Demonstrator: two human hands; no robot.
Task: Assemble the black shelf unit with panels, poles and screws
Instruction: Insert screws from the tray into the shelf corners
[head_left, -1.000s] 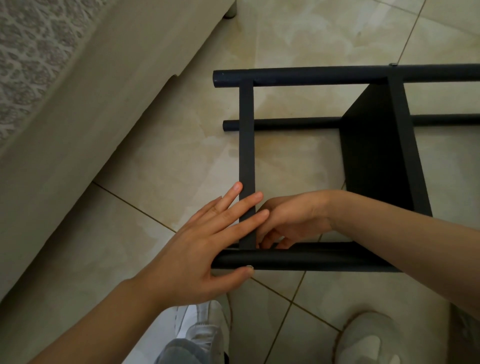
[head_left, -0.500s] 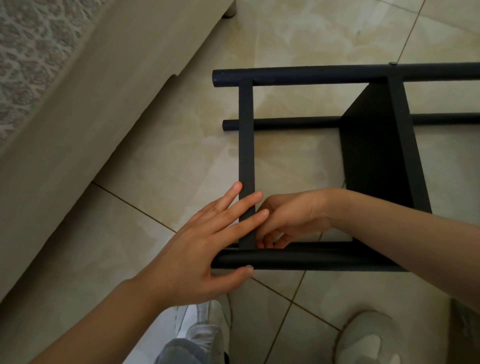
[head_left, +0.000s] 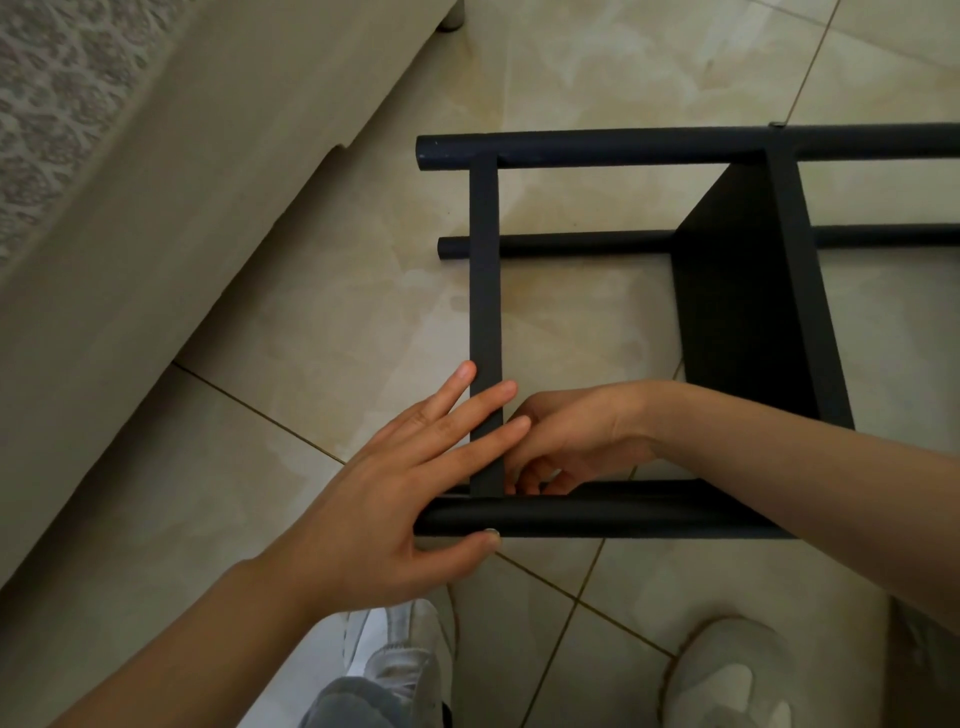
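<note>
The left hand (head_left: 395, 499) lies flat, its grip wide. Its straight fingers cross the narrow black end panel (head_left: 484, 291) and the thumb sits against the near black round pole (head_left: 623, 517), likely bracing the joint. The right hand (head_left: 576, 441) curls its fingers into that corner, probably at a screw; I cannot tell whether its grip holds anything. The black shelf unit of poles and panels (head_left: 737, 291) lies on its side on the beige tiled floor (head_left: 322, 322).

Left hand (head_left: 384, 506) lies flat across the panel (head_left: 485, 291); right hand (head_left: 576, 431) curls just beside it.
</note>
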